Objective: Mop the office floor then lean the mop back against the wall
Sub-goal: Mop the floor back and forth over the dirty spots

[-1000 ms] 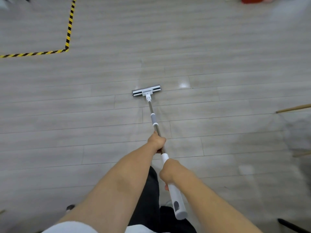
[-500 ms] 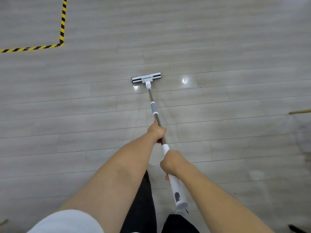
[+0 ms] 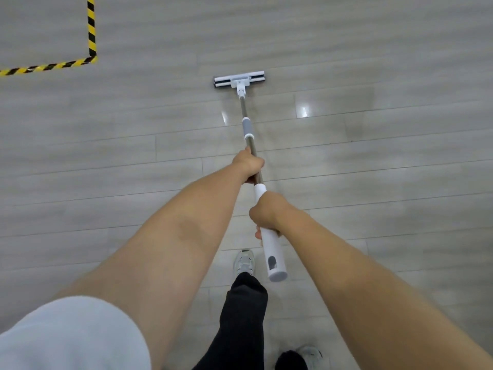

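Out in front, a flat mop (image 3: 246, 129), with its white-and-black head (image 3: 239, 80) lying crosswise and flat on the grey plank floor (image 3: 373, 169), well ahead of the feet. Slanting back from the head toward the camera, a thin metal shaft with a grey collar, then a thick white grip (image 3: 272, 252), butt end free in the air above the shoes.

Held in both hands: left hand (image 3: 248, 164) wrapped around the bare metal just ahead of the white grip, right hand (image 3: 265, 212) curled tight around the white grip behind it. Near each other, not touching.

Just behind the head, on either side of the shaft, glossy patches (image 3: 302, 112) on the planks. Possibly a wet film, though hard to tell from plain glare.

Below the grip, a pale trainer (image 3: 244, 263) pointing forward under a black trouser leg (image 3: 244, 316), and a second shoe (image 3: 310, 355) at the bottom edge. At bottom left, a white sleeve (image 3: 72, 335). Far upper left, a corner of yellow-and-black tape (image 3: 91, 28) stuck to the floor, well apart from the mop.
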The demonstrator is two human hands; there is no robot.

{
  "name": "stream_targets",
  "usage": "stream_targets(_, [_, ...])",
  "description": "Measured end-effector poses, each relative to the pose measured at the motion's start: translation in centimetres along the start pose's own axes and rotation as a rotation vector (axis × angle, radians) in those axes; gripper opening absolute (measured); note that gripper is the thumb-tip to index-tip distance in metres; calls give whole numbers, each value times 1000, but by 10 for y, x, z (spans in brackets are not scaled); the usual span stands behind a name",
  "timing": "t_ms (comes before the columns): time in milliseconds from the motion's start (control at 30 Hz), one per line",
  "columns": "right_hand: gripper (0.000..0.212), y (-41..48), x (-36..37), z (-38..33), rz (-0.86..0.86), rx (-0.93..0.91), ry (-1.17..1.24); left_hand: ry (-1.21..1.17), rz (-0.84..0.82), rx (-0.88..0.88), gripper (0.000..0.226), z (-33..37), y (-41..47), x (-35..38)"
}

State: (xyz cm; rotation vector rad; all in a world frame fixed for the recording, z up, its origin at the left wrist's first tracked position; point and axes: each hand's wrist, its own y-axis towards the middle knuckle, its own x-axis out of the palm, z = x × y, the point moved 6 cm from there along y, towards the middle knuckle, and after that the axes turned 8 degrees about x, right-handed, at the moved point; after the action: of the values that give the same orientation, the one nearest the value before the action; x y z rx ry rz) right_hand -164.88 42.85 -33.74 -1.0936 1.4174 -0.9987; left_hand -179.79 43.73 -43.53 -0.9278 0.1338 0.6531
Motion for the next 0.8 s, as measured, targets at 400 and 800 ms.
stream_targets(400, [37, 0, 58, 8, -64, 32, 54, -28, -25, -29, 34, -48, -23, -12])
stream_targets(800, [44, -94, 135, 167, -31, 8, -109, -50, 3, -55, 29, -137, -206, 51])
